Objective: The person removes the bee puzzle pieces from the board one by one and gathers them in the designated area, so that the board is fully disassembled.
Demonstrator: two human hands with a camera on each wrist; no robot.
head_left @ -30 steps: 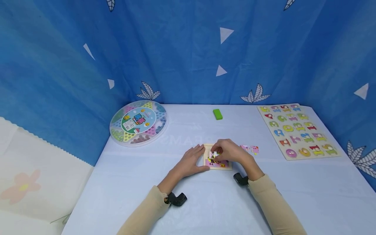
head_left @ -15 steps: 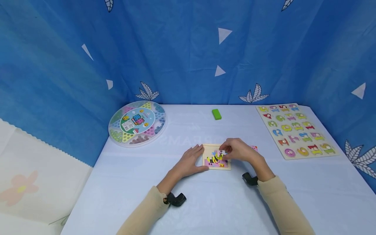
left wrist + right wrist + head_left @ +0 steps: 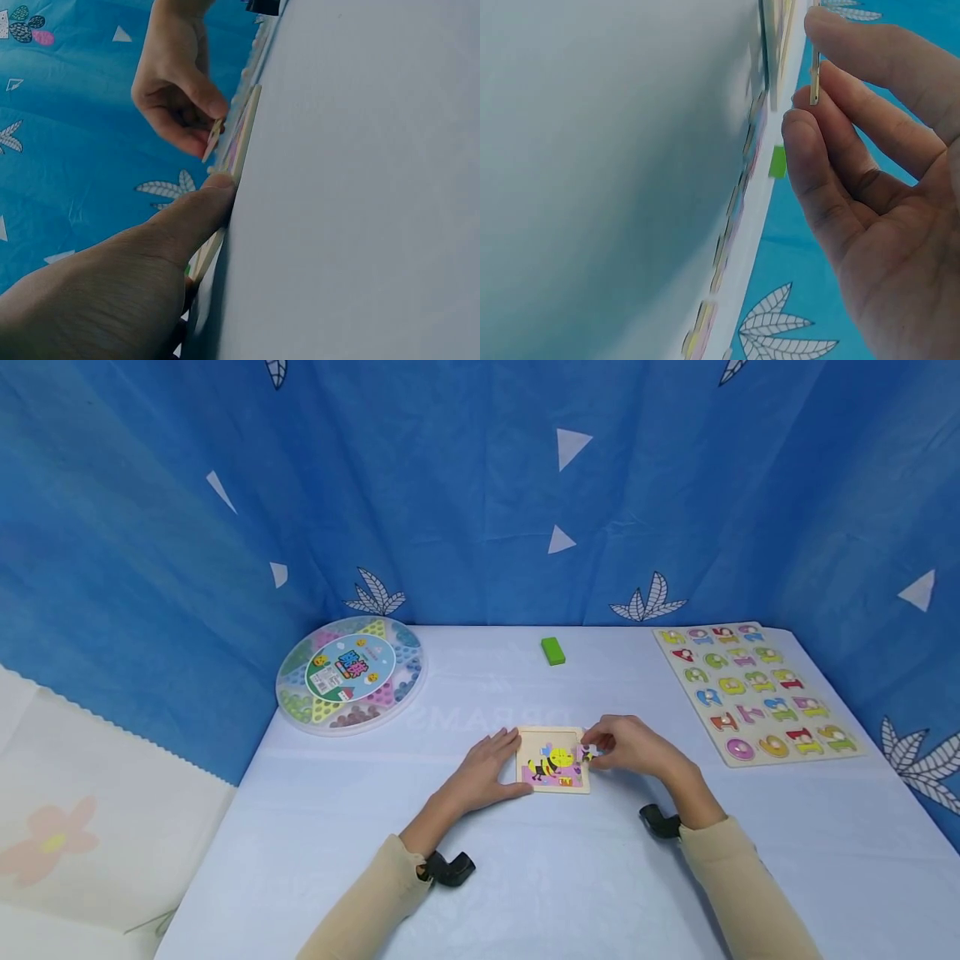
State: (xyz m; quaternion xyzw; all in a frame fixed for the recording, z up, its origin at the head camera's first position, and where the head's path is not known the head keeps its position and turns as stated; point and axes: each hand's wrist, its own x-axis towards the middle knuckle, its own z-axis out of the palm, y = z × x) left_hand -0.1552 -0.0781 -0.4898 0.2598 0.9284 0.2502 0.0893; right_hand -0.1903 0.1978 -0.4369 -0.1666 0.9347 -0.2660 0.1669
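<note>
A small wooden jigsaw tray (image 3: 530, 741) lies on the table, with a yellow-and-black bee picture (image 3: 551, 763) partly filling it; bare wood shows along its top and left. My left hand (image 3: 483, 772) rests at its left side, fingers extended, and the thumb touches the near edge, as the left wrist view (image 3: 142, 255) also shows. Just over the tray's right rim, my right hand (image 3: 637, 747) pinches a pink-and-black jigsaw piece (image 3: 587, 752) between thumb and fingers. The right wrist view catches that piece edge-on (image 3: 814, 88), held off the table.
Loose jigsaw pieces (image 3: 701, 326) lie on the table below my right hand. A green block (image 3: 553, 651) sits at the back. To the left is a round marble game box (image 3: 352, 676); to the right, a number puzzle board (image 3: 757, 695). A blue curtain (image 3: 480, 493) backs the table.
My right hand has moved rightward from above the tray's middle to its right rim, still pinching a piece. More of the bee picture shows now. The left hand has stayed in place.
</note>
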